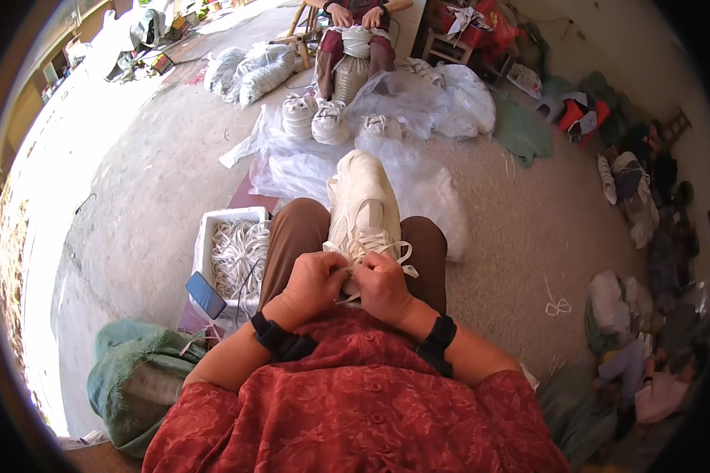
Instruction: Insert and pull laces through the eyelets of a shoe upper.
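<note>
a red shirt (355,418) with a leafy pattern and a row of buttons is closest, and under it are the two knees in brown pants (293,244). a cream sneaker (367,185) sits up between the knees, with its toe pointing away from the person. the left hand (317,276) and the right hand (380,284) are side by side at the near end of the sneaker, almost touching. the fingers of both are curled in and pinched tight on the shoelaces (371,238), and a loop of lace pokes out past the right hand. each arm has a black band (280,340) near the wrist. to the left of the knees is a white box (200,244) full of loose white laces (239,256), and a phone (205,295) leans on its near corner. a green net sack (130,382) is beside the left arm. on the floor (521,229) to the right lies a small loop of white string (558,307). up ahead, another person sits with two hands (339,15) on a white bundle (356,41). near that person's feet are round white bundles (329,124), crumpled clear plastic (292,165) and stuffed see-through bags (265,72). a flat green cloth (523,130) lies farther to the right.
</note>
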Motion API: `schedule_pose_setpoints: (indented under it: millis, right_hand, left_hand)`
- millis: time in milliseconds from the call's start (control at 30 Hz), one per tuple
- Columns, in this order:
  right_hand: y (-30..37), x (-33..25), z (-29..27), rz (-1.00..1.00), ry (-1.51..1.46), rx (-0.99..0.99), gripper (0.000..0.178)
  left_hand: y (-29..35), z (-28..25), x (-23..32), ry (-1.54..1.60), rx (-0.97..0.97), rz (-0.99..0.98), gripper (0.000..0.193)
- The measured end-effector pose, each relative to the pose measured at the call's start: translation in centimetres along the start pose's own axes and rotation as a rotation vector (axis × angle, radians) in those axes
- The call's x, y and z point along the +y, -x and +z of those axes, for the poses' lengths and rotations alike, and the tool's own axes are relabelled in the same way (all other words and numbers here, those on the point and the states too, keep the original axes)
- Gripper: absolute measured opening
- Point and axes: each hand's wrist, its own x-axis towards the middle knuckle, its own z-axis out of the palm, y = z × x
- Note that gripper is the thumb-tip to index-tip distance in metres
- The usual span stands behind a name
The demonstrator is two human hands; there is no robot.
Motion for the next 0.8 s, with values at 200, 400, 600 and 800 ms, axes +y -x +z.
schedule_pose_setpoints:
  millis: [200,400,600,800]
  right_hand:
    - [3.8,0.0,-2.5,-0.154,-0.122,-0.420,0.007]
    - [4.7,-0.6,-2.1,-0.048,-0.029,-0.261,0.011]
    - [3.7,-1.6,-1.2,0.086,0.116,-0.252,0.024]
    - [1.8,-1.1,-5.1,0.360,-0.569,-0.155,0.024]
  left_hand:
    - [-0.7,0.0,0.3,-0.008,0.024,-0.094,0.021]
    - [-0.6,0.4,-1.1,0.049,0.060,-0.145,0.024]
    - [-1.3,0.3,-1.2,0.595,-0.003,-0.452,0.018]
    - [-1.9,-1.0,0.9,0.938,0.019,-0.311,0.010]
